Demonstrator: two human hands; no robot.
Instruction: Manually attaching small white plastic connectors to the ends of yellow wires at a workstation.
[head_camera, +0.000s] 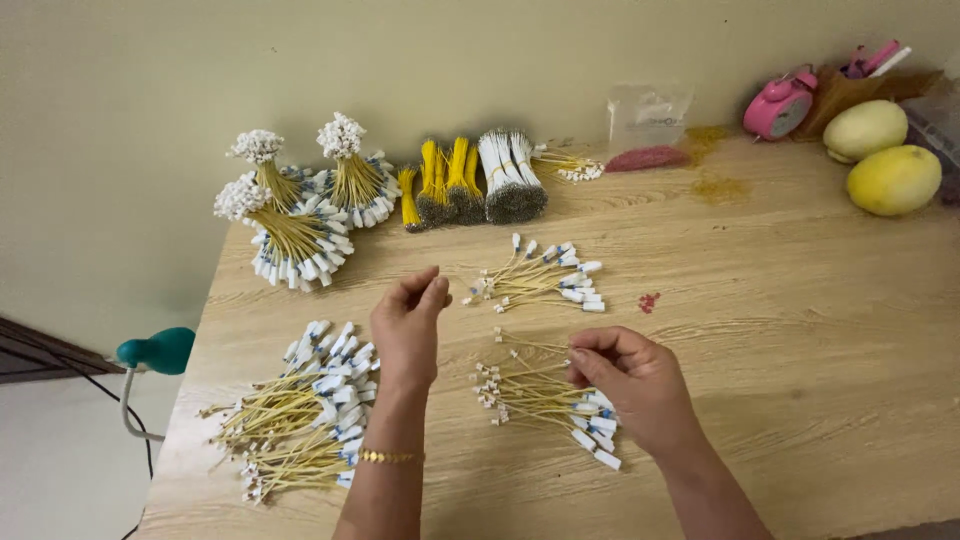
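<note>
Right hand (640, 385) pinches a yellow wire from the small bundle (545, 400) lying crosswise beneath it, while left hand (408, 325) hovers pinched, apparently empty, just left.

I see my right hand (640, 385) resting on a small pile of yellow wires (545, 400) near me, my left hand (408, 325) raised with fingertips pinched, and 3 tied bundles (300, 205) far left on the wooden table (800, 330).
</note>
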